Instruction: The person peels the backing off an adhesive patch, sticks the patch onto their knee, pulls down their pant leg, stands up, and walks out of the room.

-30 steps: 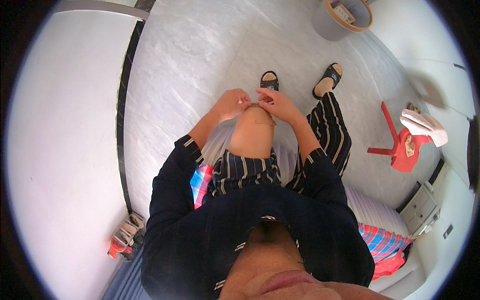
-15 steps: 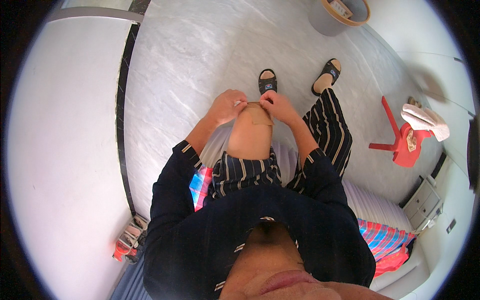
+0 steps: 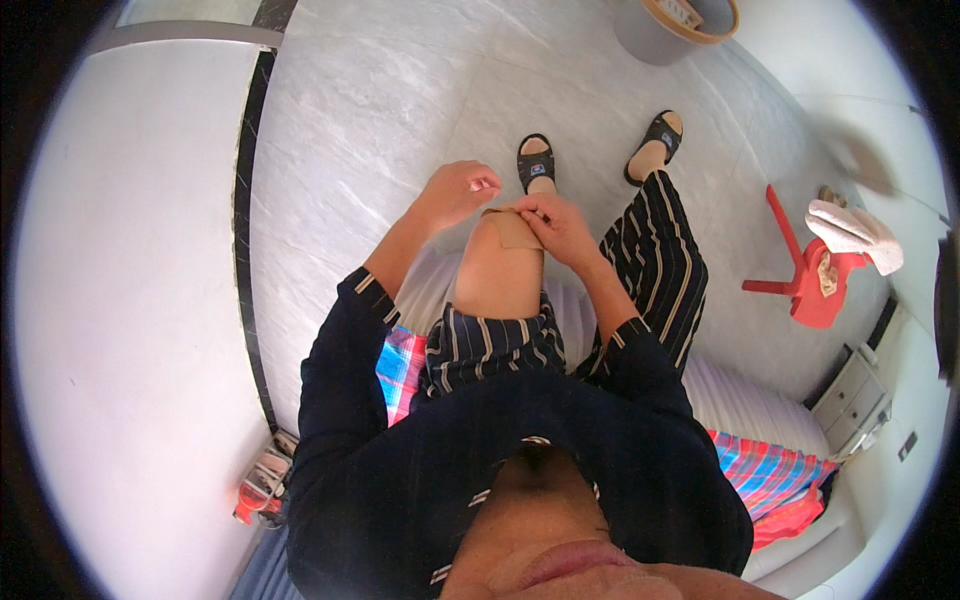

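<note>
A tan adhesive patch (image 3: 517,232) lies over the bare knee (image 3: 497,275) of my left leg, its far edge slightly raised. My right hand (image 3: 560,230) rests at the knee's right side, with thumb and fingertips pinched on the patch's far right edge. Off to the left and just beyond the knee, my left hand (image 3: 457,195) hovers apart from the patch, its fingers curled together. A pale spot shows near its fingertips, too small to make out.
Black slippers (image 3: 537,160) are on my feet on the grey marbled floor. A grey bin (image 3: 655,35) stands far right. A red stool (image 3: 820,290) with a pale cloth (image 3: 850,235) is at right. A white panel (image 3: 140,250) borders the left.
My left hand has let go of the patch's left edge and moved up and away from the knee. My right hand stays at the patch, a little lower.
</note>
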Available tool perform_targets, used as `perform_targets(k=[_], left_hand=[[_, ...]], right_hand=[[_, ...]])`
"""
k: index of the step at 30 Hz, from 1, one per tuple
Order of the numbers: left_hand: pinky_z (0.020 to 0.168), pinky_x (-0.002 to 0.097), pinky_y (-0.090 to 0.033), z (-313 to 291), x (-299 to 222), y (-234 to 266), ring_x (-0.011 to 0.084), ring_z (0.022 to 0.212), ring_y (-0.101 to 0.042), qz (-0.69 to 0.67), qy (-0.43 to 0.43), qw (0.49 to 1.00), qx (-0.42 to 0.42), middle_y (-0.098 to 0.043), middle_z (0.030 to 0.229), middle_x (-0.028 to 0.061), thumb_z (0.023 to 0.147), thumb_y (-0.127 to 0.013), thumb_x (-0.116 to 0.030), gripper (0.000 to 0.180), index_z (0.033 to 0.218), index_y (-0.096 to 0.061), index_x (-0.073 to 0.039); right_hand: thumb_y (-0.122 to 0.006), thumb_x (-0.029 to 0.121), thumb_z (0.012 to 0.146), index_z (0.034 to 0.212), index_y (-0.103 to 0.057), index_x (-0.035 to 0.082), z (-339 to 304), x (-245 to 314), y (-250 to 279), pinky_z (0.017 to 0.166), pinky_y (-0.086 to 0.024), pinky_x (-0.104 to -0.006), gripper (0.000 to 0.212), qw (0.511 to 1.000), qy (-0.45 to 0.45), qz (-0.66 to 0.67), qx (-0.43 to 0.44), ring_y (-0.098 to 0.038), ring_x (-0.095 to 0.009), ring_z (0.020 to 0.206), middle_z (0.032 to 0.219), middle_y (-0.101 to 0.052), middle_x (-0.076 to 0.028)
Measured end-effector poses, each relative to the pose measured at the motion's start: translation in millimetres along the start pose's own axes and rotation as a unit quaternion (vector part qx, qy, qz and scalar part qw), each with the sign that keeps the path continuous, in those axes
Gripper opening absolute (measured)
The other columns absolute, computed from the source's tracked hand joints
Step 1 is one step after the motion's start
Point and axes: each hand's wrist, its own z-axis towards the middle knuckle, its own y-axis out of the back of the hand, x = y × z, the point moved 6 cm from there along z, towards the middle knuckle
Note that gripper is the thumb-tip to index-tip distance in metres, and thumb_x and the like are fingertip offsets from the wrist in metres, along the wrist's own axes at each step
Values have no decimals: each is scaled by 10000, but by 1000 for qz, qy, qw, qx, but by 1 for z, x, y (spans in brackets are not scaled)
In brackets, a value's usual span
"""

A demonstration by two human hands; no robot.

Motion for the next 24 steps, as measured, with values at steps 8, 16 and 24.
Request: perform_targets(k=[8, 16, 24], left_hand=[[624, 289, -456, 30, -10, -23, 191, 698, -590, 91, 28, 973, 210, -627, 743, 109, 690, -615, -153, 154, 783, -626, -30], [615, 325, -457, 36, -19, -36, 243, 696, -593, 220, -5, 933, 286, -616, 728, 116, 651, -605, -144, 147, 752, -617, -37], [627, 362, -455, 31, -30, -34, 284, 723, -584, 317, -9, 908, 275, -611, 743, 120, 642, -569, -133, 117, 728, -604, -61]], right_hand=[[-536, 71, 794, 898, -581, 23, -5, -14, -3, 687, -442, -291, 123, 999, 3, 22, -35, -558, -201, 779, 845, -595, -95], [-550, 57, 794, 909, -591, 32, -4, -12, -3, 644, -446, -254, 125, 998, -17, 37, -42, -561, -149, 731, 830, -600, -66], [-528, 66, 786, 874, -592, 2, -1, -3, -1, 620, -454, -285, 126, 997, -43, 58, -31, -581, -196, 689, 795, -613, -115]])
